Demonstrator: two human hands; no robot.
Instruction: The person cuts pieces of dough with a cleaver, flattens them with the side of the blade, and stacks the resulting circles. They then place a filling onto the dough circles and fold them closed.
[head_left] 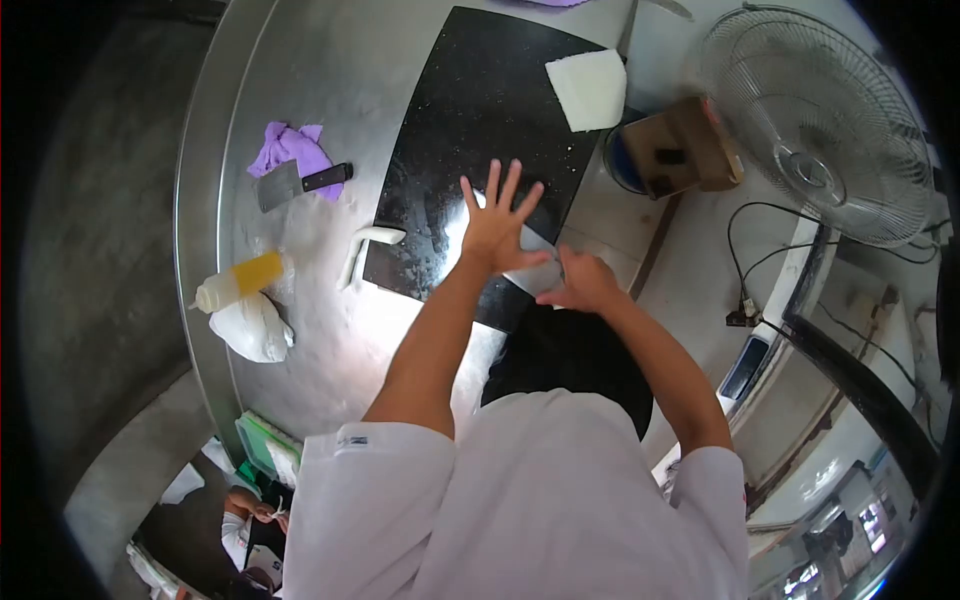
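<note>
Head view: your two hands are over one black board (pixel 430 160). Your left hand (pixel 493 232) is spread, its five digits apart; your right hand (pixel 588 280) curls at one grey flat piece (pixel 533 277) between both hands, near the board's right edge, and whether it pinches that piece I cannot tell. One bent white strip (pixel 360 242) reaches over the left edge; farther left are one cleaver (pixel 282 186), partly on one purple cloth (pixel 290 147), and one bottle (pixel 240 282)
</note>
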